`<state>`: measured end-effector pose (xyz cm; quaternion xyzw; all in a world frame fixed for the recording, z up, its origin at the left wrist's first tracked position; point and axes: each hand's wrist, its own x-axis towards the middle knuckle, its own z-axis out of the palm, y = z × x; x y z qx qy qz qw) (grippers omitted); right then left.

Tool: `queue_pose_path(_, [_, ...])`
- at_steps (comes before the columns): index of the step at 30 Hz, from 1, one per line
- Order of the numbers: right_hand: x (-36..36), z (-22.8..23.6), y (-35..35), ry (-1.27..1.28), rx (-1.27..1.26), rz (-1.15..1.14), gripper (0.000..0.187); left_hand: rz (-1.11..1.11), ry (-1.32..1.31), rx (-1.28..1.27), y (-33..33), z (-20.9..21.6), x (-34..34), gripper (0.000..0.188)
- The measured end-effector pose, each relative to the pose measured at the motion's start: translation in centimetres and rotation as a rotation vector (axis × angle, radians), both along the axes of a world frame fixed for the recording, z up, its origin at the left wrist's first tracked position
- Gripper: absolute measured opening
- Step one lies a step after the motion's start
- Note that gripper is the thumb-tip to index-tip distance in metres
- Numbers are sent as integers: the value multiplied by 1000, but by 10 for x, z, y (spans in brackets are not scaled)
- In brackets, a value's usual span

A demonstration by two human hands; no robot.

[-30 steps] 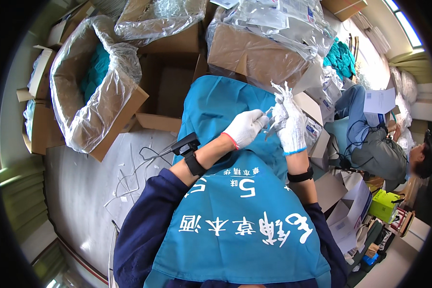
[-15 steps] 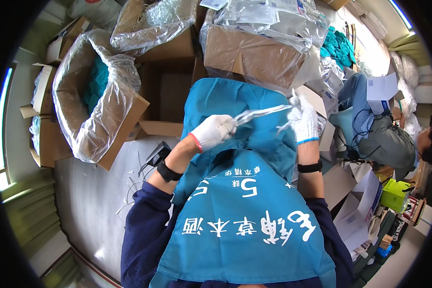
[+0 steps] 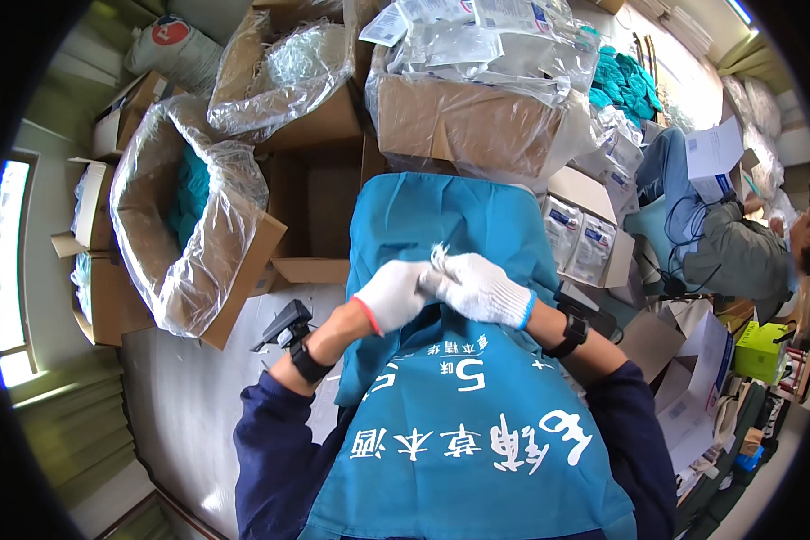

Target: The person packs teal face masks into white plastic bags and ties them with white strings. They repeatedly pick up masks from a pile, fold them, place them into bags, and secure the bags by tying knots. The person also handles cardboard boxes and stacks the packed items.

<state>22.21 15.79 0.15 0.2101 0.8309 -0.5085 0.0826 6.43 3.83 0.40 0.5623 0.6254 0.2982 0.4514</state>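
My left hand (image 3: 392, 295), in a white knitted glove with a red cuff, is closed and meets my right hand (image 3: 482, 289) in front of my body. The right glove is white with a blue cuff, its fingers also closed. A small tuft of white strands (image 3: 439, 256) sticks up where the two hands meet. The rest of the strand bundle is hidden in the gloves. Both hands are over the teal apron (image 3: 459, 423) that I wear, which spreads out ahead over my lap.
Ahead stands a carton (image 3: 468, 126) topped with clear packets. On the left, a plastic-lined carton (image 3: 243, 270) holds teal material, beside an open carton (image 3: 310, 268). A white box (image 3: 594, 191) of packets stands at the right. Another person (image 3: 738, 252) sits farther right.
My hands were apart with the white strands stretched between them. They have come together lower down, gathering the strands between the gloves. The view has also shifted slightly.
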Motion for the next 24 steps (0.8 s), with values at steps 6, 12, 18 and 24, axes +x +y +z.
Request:
queue_pose_path(6, [38, 28, -7, 50, -728, -7, 53, -310, -68, 69, -12, 51, -4, 15])
queue_pose_path(12, [61, 68, -35, 28, -1127, -222, 27, -427, -297, 110, -18, 71, -11, 16])
queue_pose_path(18, [66, 75, -30, -27, -967, -133, 28, -486, -275, 12, -23, 87, -32, 23])
queue_pose_path(24, [64, 70, -28, -114, -1187, -252, 16, -417, -215, -197, -34, 81, -60, 20])
